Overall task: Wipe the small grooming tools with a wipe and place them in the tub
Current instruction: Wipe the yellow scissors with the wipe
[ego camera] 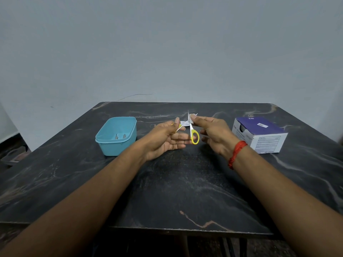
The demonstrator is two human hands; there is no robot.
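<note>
A pair of small scissors [193, 133] with yellow handles is held open in the air between the two hands, above the dark table [185, 182]. One blade points up and away from the person, with its yellow loop hanging below at the fingertips of the left hand; the other arm runs sideways into the left hand [167, 135], where it is pinched between thumb and forefinger, the remaining fingers lying extended beneath. The upright blade is gripped near its upper part by the right hand [213, 132], thumb and forefinger closed on a white wipe [192, 117] folded round the metal; a red thread [236, 153] is worn on that wrist. The blade's long axis is thus roughly vertical, and a stroke along it appears to be the step in hand. The blue tub [116, 135] stands on the table just left of the left hand, the nearer hand for the later drop; two small metal tools [120, 136] already lie inside. A purple and white box [259, 133] stands beyond the right hand.
</note>
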